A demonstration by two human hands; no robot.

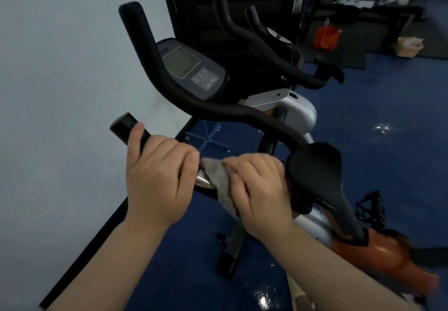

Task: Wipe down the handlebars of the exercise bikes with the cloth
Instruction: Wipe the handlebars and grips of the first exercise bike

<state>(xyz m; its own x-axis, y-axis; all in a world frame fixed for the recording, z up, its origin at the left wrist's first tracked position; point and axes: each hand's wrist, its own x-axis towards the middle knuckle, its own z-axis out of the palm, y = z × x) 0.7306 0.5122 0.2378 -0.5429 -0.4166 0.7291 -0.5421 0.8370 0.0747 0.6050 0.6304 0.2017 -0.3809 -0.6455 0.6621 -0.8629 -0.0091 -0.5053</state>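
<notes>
While left hand (155,177) fingers curl round handlebar (169,80), right hand (259,189) fingers pinch cloth (221,184) — console (191,68) writing unreadable.

Dim, bluish light; white glare patches shine on the glossy blue floor (383,127) (another near the bottom edge). Corners bend and blur, background soft.

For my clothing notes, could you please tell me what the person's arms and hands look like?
Both forearms are bare as far as the frame shows, with no sleeves visible. The left hand and right hand wear no gloves, rings or watch.
</notes>
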